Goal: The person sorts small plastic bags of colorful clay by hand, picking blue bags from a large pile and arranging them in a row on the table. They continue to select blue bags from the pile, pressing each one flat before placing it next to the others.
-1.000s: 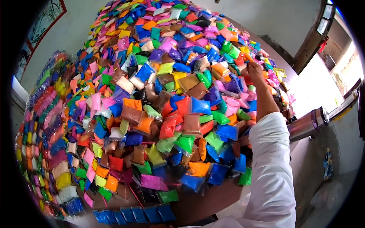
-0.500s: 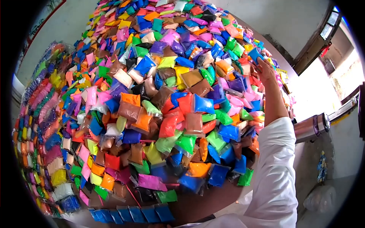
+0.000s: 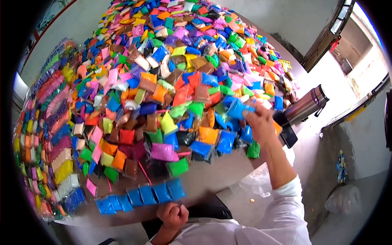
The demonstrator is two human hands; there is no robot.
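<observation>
My right hand point(image 3: 261, 122) pinches a blue packet point(image 3: 237, 109) by its right end, above the right part of a large pile of colourful packets point(image 3: 200, 94). Down at the table's front edge, my left hand point(image 3: 173, 215) is closed, its fingers curled in; whatever it may hold is hidden. Just above it lies a row of overlapping blue packets point(image 3: 147, 195), running from the left towards the centre. A magenta packet point(image 3: 164, 152) and a green packet point(image 3: 178, 167) lie at the pile's front edge.
Stacked rows of bagged packets point(image 3: 61, 151) line the left side. A metal flask point(image 3: 304, 107) and a dark phone-like object point(image 3: 289, 135) stand or lie at the right edge. Clear plastic point(image 3: 259, 181) hangs near my right sleeve. A wall and doorway are behind.
My right hand has come back from the pile's far right towards me, with a blue packet in it. My left hand has come into view. The view has shifted.
</observation>
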